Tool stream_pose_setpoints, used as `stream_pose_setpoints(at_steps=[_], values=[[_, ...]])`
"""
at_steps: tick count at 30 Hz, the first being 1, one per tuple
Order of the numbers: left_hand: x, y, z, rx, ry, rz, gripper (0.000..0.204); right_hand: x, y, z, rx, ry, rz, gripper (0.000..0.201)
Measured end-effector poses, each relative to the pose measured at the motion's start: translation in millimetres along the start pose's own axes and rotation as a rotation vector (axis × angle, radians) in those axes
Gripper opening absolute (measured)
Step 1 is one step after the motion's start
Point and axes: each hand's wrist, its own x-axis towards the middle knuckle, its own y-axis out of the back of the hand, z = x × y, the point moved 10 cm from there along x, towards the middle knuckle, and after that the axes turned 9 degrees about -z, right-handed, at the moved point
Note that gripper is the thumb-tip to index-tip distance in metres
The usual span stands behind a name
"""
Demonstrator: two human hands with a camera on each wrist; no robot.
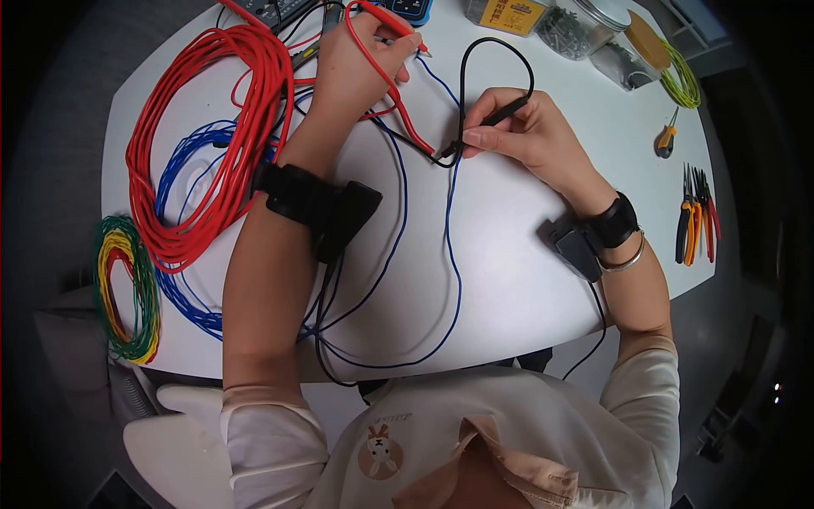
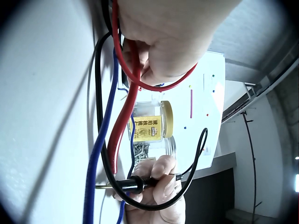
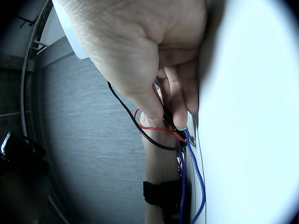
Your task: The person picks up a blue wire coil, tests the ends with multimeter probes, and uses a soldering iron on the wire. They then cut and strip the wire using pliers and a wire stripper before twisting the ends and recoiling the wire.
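In the head view my left hand [image 1: 356,68] pinches a red test probe [image 1: 392,24], its tip close to the end of a blue wire [image 1: 437,78]. My right hand [image 1: 534,136] holds a black test probe [image 1: 509,112] between thumb and fingers. The left wrist view shows that probe's metal tip [image 2: 103,186] pointing left, with its black lead [image 2: 100,93] looping around in front. A thick red length [image 2: 122,126] runs down from the left hand, its lower end close to the black probe. Another blue wire [image 1: 403,178] trails across the table toward me.
Coils of red cable [image 1: 153,161] and blue wire [image 1: 174,293] lie at left, beside a multicoloured wire bundle [image 1: 127,297]. A screw jar [image 1: 568,32] and a yellow-labelled container [image 1: 506,13] stand at the back. A screwdriver [image 1: 666,140] and pliers [image 1: 695,216] lie at right.
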Motion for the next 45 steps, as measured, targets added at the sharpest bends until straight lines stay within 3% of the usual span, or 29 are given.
stream_pose_setpoints(at_steps=[3, 6, 9, 15, 16, 19, 22, 28, 34, 37, 45], values=[[3.8, 1.4, -5.1, -0.112, -0.056, 0.012, 0.015, -1.3, 0.0, -0.3, -0.010, -0.002, 0.009, 0.014], [9.0, 1.2, -9.3, -0.217, -0.115, 0.017, 0.016, -6.3, 8.3, -16.2, -0.103, 0.104, 0.104, 0.012], [8.9, 0.1, -10.2, -0.253, -0.120, 0.006, 0.016, -3.9, -3.1, -23.7, -0.062, 0.197, 0.033, 0.012], [7.1, -6.6, -8.5, -0.198, -0.021, -0.066, 0.016, -1.2, 2.0, -7.7, -0.038, 0.040, -0.032, 0.012], [7.0, -9.0, -9.1, -0.182, -0.004, -0.099, 0.016, -2.1, 7.7, -7.5, -0.022, 0.047, -0.007, 0.012], [8.7, -11.0, -3.2, -0.258, -0.185, -0.100, 0.015, -3.0, 18.9, -4.6, 0.027, 0.062, 0.056, 0.013], [7.4, -10.9, -7.9, -0.282, -0.067, -0.120, 0.014, -3.1, 20.9, -3.0, 0.051, 0.060, 0.071, 0.014], [11.5, -12.3, -6.6, -0.344, -0.176, -0.119, 0.014, -1.5, 13.3, -5.7, 0.000, 0.057, 0.043, 0.014], [7.7, -10.9, -6.4, -0.252, -0.066, -0.118, 0.015, -0.3, 11.9, -6.6, -0.016, 0.074, 0.033, 0.013], [8.8, -11.6, -2.1, -0.270, -0.144, -0.130, 0.016, -0.4, 12.1, -5.0, -0.016, 0.068, 0.033, 0.013], [9.1, -25.8, 4.2, -0.247, -0.122, -0.226, 0.023, 2.3, 4.9, -3.9, -0.040, 0.034, -0.007, 0.013]])
